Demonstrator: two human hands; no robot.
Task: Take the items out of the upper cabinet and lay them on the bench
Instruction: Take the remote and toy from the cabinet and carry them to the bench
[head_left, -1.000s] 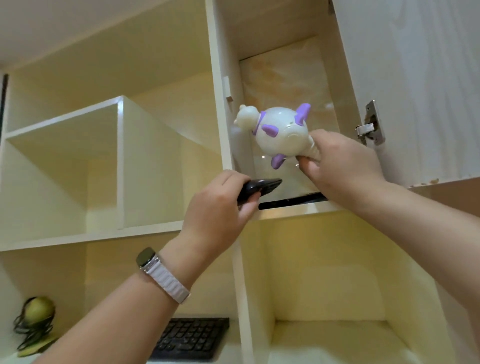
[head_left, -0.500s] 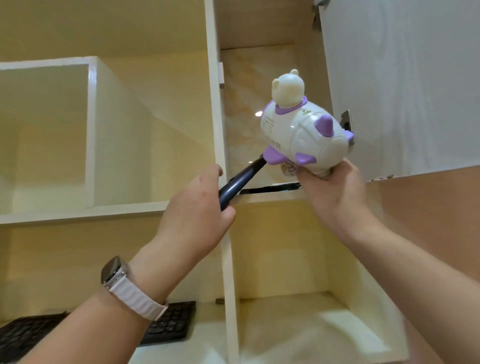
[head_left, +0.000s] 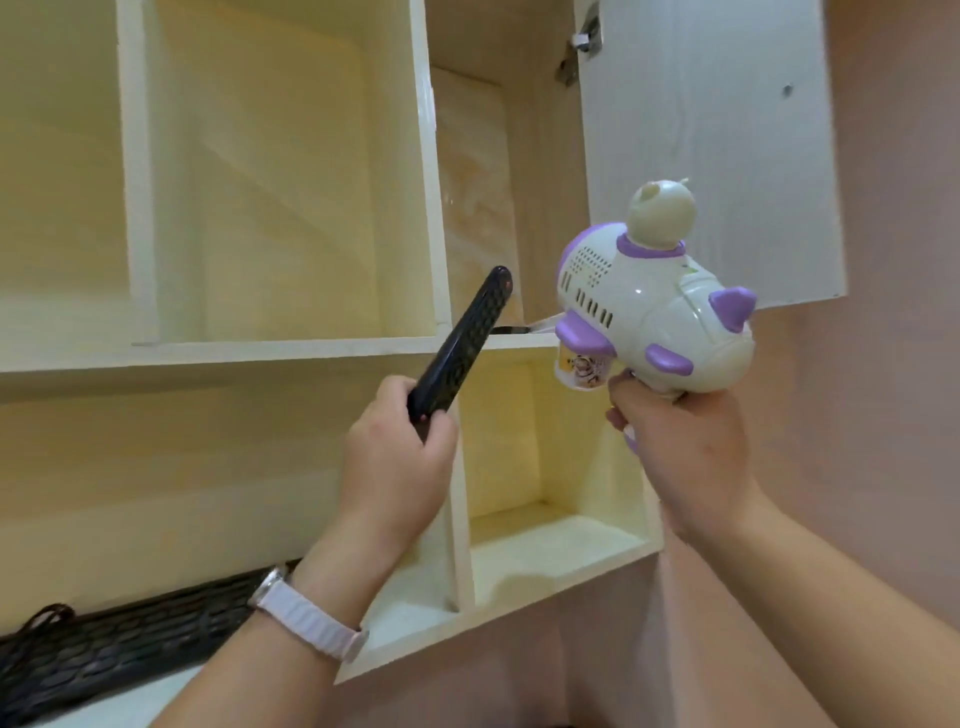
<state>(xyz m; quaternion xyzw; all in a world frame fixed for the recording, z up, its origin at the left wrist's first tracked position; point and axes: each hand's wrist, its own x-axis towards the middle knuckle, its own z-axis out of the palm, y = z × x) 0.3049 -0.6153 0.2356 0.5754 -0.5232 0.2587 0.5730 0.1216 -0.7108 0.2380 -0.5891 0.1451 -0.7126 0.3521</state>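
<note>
My left hand grips the lower end of a black remote control, which points up and to the right in front of the shelf edge. My right hand holds from below a white and purple toy plane with a cream bear head on top. Both items are out in front of the upper cabinet, whose narrow compartment stands behind them. A thin dark object lies on that compartment's shelf; I cannot tell what it is.
The white cabinet door hangs open at the upper right, just behind the toy. Open cream shelf compartments fill the left and the lower middle. A black keyboard lies on the lowest shelf at the bottom left. A pink wall is at the right.
Both hands have come down and away from the cabinet with the remote and the toy. The remote has slid fully off the shelf. The view has tilted to the right.
</note>
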